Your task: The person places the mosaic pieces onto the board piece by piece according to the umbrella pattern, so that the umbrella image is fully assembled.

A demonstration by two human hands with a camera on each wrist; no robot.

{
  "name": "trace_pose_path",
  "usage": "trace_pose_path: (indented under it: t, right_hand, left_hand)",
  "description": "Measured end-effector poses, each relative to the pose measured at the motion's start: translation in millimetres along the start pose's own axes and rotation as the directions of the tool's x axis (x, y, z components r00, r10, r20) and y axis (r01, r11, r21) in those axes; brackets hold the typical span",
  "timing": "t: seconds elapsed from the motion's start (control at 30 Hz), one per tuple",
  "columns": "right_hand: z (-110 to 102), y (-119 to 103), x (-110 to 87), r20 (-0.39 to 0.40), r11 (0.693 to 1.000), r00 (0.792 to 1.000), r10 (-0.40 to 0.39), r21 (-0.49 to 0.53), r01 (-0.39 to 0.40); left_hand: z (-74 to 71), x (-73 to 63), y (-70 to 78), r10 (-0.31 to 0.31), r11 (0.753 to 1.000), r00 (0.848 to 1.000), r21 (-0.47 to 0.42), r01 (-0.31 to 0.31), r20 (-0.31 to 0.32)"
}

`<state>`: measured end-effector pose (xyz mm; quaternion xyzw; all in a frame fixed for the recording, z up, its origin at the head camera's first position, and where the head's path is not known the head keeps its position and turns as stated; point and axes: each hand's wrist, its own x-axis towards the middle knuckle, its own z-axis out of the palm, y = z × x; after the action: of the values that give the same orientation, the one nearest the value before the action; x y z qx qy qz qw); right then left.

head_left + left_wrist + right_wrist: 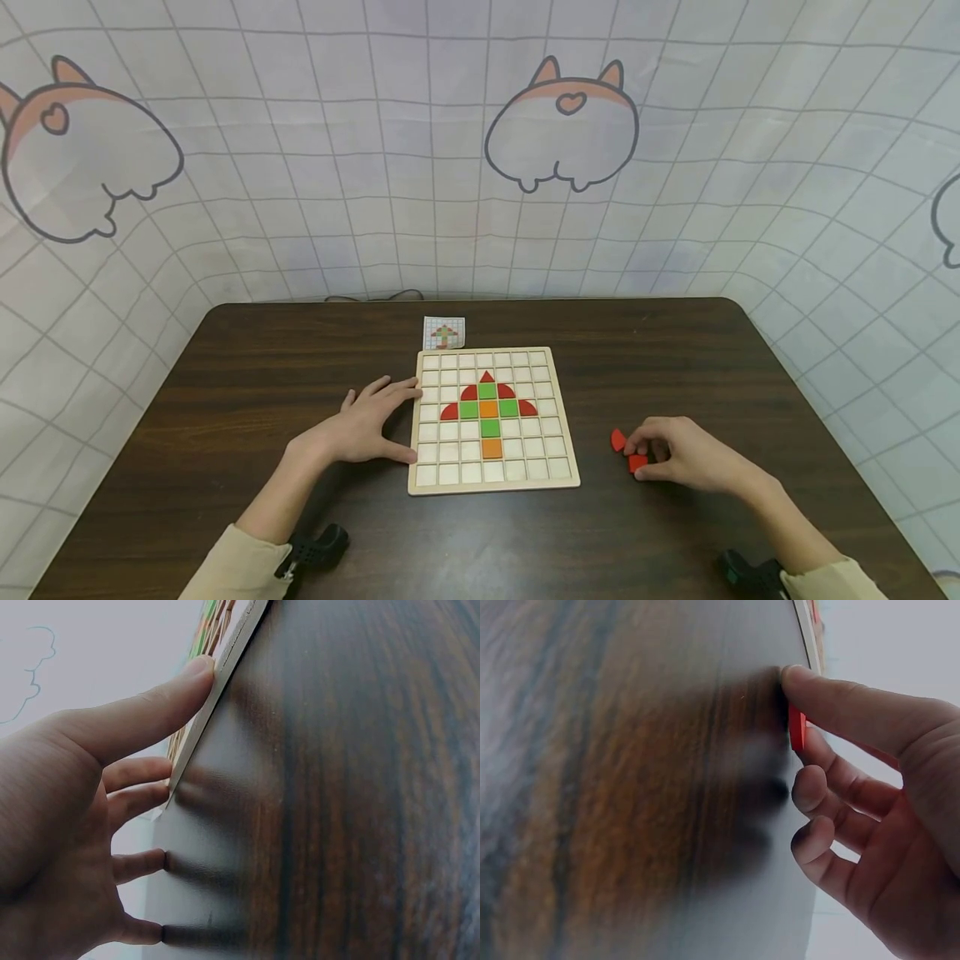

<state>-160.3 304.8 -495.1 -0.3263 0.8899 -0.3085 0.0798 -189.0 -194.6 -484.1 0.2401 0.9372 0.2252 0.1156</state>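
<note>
A square wooden grid board (495, 490) lies on the table, with green, orange and red pieces set in its cells in an arrow-like figure. My left hand (363, 425) is spread along the board's left edge; its thumb (161, 709) and forefinger touch the rim. To the right of the board, my right hand (686, 454) has its thumb and forefinger at either side of a small red piece (797, 727) on the table, pinching it. Another red piece (618, 440), with a rounded side, lies just left of those fingertips. The held piece's full outline is partly hidden.
A small pattern card (444, 333) with a similar coloured figure lies behind the board's upper left corner. The dark wooden table (300, 350) reaches back to a white grid-patterned curtain (450, 208). A dark cable (375, 297) shows at the table's back edge.
</note>
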Motion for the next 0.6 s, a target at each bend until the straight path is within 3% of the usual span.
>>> trace_pose_path:
  t: [0.23,0.6]
  right_hand:
    - [-1,-8,5.9,0.022,1.0,1.0,-0.006,-0.003,0.007]
    - [10,-25,28.7,0.051,0.996,0.995,-0.089,0.032,0.088]
  left_hand:
    - [0.1,0.0,0.6,0.0,1.0,1.0,-0.002,0.0,-0.001]
    - [0.5,0.2,0.0,-0.008,1.0,1.0,0.001,0.008,0.003]
